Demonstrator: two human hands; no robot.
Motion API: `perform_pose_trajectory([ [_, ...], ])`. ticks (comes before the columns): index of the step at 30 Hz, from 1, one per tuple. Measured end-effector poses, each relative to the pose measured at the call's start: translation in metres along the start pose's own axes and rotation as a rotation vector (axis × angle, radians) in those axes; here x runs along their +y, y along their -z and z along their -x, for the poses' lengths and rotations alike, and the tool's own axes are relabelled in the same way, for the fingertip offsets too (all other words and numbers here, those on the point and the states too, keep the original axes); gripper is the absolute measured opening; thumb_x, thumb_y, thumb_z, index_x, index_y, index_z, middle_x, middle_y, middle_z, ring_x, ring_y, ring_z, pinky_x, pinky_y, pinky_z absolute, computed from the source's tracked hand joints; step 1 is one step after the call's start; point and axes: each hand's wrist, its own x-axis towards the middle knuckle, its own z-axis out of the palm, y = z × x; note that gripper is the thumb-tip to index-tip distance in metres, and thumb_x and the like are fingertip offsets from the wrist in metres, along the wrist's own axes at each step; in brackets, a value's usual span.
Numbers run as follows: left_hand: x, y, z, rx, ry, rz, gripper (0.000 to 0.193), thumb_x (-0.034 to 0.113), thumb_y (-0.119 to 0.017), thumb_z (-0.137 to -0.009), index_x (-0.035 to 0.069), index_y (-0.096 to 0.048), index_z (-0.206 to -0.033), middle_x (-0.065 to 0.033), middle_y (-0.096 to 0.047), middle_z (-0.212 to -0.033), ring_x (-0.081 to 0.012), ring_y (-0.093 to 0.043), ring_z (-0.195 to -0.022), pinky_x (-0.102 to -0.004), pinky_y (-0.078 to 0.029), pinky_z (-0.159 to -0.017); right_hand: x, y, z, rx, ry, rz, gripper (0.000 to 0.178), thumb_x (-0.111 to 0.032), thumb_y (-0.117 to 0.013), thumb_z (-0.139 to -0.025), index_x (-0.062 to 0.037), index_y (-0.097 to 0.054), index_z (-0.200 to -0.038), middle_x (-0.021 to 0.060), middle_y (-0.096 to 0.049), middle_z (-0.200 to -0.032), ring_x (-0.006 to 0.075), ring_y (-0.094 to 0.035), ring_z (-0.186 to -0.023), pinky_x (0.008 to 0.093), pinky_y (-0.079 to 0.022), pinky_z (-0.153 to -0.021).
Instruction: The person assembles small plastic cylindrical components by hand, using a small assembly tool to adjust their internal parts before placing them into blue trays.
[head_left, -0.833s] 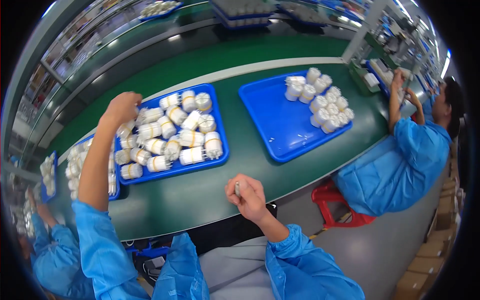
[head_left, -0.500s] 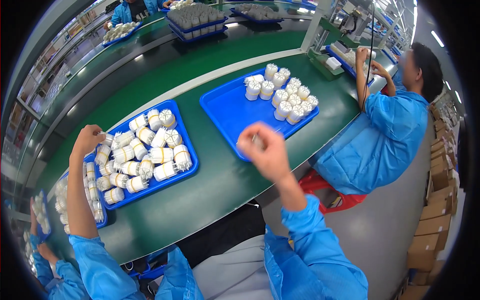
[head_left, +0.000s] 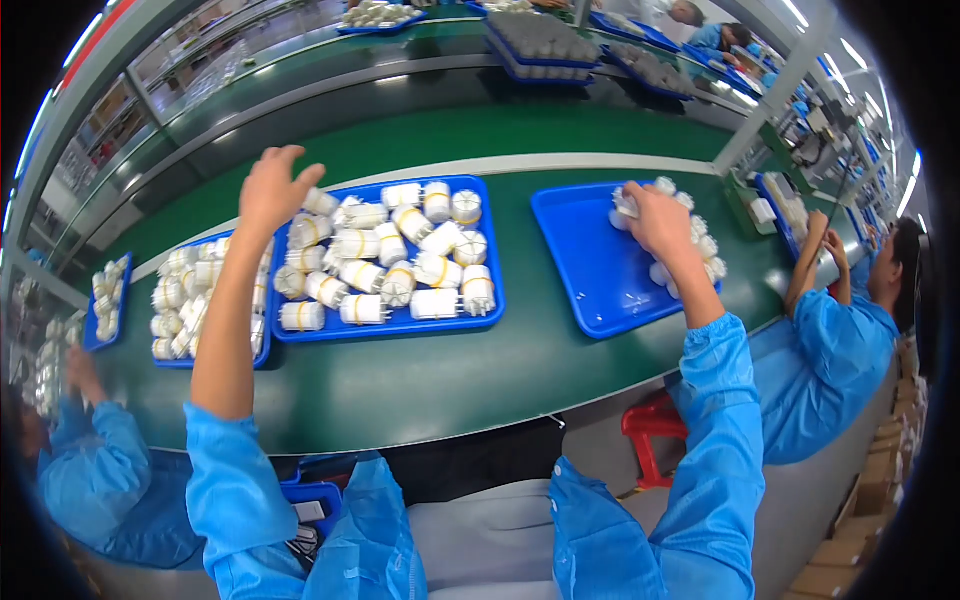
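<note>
- Left hand [head_left: 275, 190]: fingers parted, thumb out to the side, no grip visible on anything. Hangs over the far left corner of the middle blue tray [head_left: 390, 330].
- Banded white cylinders [head_left: 398, 285] crowd that tray, mostly lying on their sides at mixed angles; pale prongs show at some ends. One lies just below the left thumb.
- Right hand [head_left: 660, 225]: fingers curled, pointing down, at the far side of the right blue tray [head_left: 590, 270]. White piece [head_left: 624, 206] at the fingertips; cannot tell whether it is gripped or standing in the tray.
- More white cylinders [head_left: 708, 248] gather along that tray's right side, partly behind the hand and wrist. Small pale scraps [head_left: 630, 297] on the bare floor of the tray.
- Step in hand, as I judge it: handling a piece at the edge of the right-hand group, left hand free beside the loose ones.
- Next move, my reading: right fingers need a clean release or hold without knocking neighbours; left needs a narrower pinch to take a single cylinder.
</note>
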Motion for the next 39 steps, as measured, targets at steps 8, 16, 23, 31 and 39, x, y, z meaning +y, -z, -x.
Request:
perform_pose_trajectory([
  [8,0.154,0.054,0.141,-0.08,-0.051,1.209,0.045,0.015,-0.069,-0.083,0.003,-0.059,-0.126,-0.0105,-0.062,-0.121,-0.0209,-0.056,-0.117,-0.0357,-0.04,-0.105,-0.111,0.053,0.095,-0.02,-0.213,-1.823,0.033,-0.02,-0.071,-0.087,-0.0045,-0.056,-0.112,0.0113,-0.067,-0.087,0.0003,-0.038,-0.048,0.0171,-0.027,-0.04],
  [16,0.224,0.016,0.21,-0.226,0.125,1.933,0.057,0.015,-0.071,-0.086,-0.004,-0.047,-0.135,-0.0162,-0.059,-0.128,-0.021,-0.056,-0.117,-0.0371,-0.042,-0.104,-0.216,0.041,0.167,-0.313,-0.298,-2.331,0.037,-0.036,-0.063,-0.097,-0.0029,-0.056,-0.11,0.0018,-0.061,-0.079,0.0003,-0.037,-0.045,0.0178,-0.023,-0.039],
  [23,0.214,0.027,0.222,-0.282,0.333,1.988,0.058,0.025,-0.069,-0.085,-0.005,-0.05,-0.131,-0.019,-0.065,-0.115,-0.0254,-0.064,-0.104,-0.038,-0.048,-0.095,-0.209,0.012,0.177,-0.05,-0.26,-2.081,0.043,-0.041,-0.048,-0.102,-0.0017,-0.059,-0.091,0.0022,-0.051,-0.058,0.0032,-0.034,-0.045,0.0207,-0.022,-0.042],
  [31,0.213,0.023,0.228,-0.342,0.319,2.172,0.053,0.017,-0.071,-0.083,0.001,-0.049,-0.128,-0.0234,-0.06,-0.127,-0.037,-0.059,-0.119,-0.0474,-0.044,-0.105,-0.211,-0.012,0.18,0.016,-0.367,-2.2,0.035,-0.029,-0.048,-0.103,-0.0044,-0.054,-0.078,0.0023,-0.048,-0.061,0.0065,-0.037,-0.048,0.0224,-0.026,-0.044],
  [39,0.207,0.005,0.221,0.062,-0.499,1.655,0.041,-0.008,-0.069,-0.082,0.008,-0.049,-0.113,-0.0268,-0.056,-0.132,-0.0471,-0.048,-0.13,-0.0526,-0.041,-0.107,-0.209,-0.02,0.184,0.06,-0.276,-2.207,0.036,-0.027,-0.05,-0.102,-0.0034,-0.053,-0.074,0.002,-0.05,-0.063,0.0054,-0.037,-0.05,0.0222,-0.026,-0.045],
])
